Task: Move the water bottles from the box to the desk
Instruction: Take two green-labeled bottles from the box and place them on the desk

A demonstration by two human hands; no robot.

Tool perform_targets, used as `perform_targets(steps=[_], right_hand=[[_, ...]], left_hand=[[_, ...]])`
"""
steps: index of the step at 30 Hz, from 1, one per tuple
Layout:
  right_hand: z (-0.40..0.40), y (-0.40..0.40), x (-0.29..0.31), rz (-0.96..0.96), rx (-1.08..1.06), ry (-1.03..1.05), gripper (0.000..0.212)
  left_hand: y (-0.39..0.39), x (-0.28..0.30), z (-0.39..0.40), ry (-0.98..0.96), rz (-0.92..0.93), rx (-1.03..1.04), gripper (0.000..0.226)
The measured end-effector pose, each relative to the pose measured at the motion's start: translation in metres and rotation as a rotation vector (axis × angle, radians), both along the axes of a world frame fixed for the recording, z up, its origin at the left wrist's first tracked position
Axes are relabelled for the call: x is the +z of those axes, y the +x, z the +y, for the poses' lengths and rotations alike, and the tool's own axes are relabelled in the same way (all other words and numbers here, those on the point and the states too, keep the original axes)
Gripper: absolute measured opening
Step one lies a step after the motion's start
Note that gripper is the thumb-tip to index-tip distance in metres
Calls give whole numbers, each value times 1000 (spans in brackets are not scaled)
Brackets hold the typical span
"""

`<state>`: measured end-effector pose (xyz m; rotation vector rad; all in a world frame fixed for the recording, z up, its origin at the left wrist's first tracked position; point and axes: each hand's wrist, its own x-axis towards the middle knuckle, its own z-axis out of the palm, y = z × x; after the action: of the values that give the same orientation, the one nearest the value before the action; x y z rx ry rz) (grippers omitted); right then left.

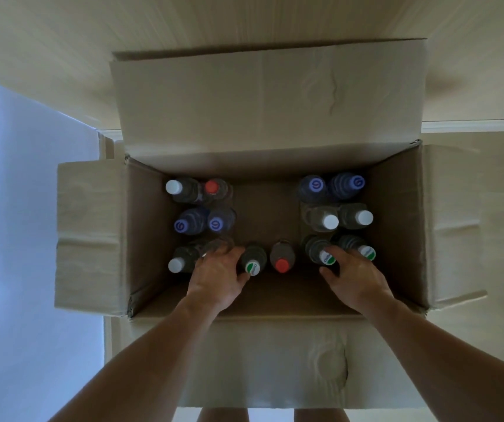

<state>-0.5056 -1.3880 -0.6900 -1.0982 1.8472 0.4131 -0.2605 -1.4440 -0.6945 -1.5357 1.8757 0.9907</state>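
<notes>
Both my arms reach into the box: left hand curls round a hidden-cap bottle, right hand grips a green-capped bottle; 12 more stand inside.

Capped water bottles stand upright in the open cardboard box, clustered left, right and near side.

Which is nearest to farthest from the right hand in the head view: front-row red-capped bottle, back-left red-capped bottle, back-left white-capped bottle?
From the right hand:
1. Front-row red-capped plastic bottle, centre, just left of it.
2. Back-left red-capped plastic bottle, far corner.
3. Back-left white-capped plastic bottle, beside the left wall.
</notes>
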Motion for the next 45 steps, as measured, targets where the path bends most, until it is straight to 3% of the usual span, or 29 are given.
perform_targets(steps=[8, 17, 31, 38, 45], right_hand=[[-6, 3, -23, -10, 76, 57, 55], [-14, 0, -60, -25, 106, 40, 67], [-10, -5, -84, -53, 140, -41, 69], [-12, -3, -75, -48, 123, -105, 63], [-25, -8, -31, -105, 91, -165, 64]], left_hand=[[-8, -31, 1, 112, 54, -12, 61], [-23, -69, -2, 161, 8, -177, 79], [-27, -94, -11, 138, 8, -226, 64], [-29, -87, -18, 73, 47, -120, 51], [-23, -36, -43, 8, 162, -47, 58]])
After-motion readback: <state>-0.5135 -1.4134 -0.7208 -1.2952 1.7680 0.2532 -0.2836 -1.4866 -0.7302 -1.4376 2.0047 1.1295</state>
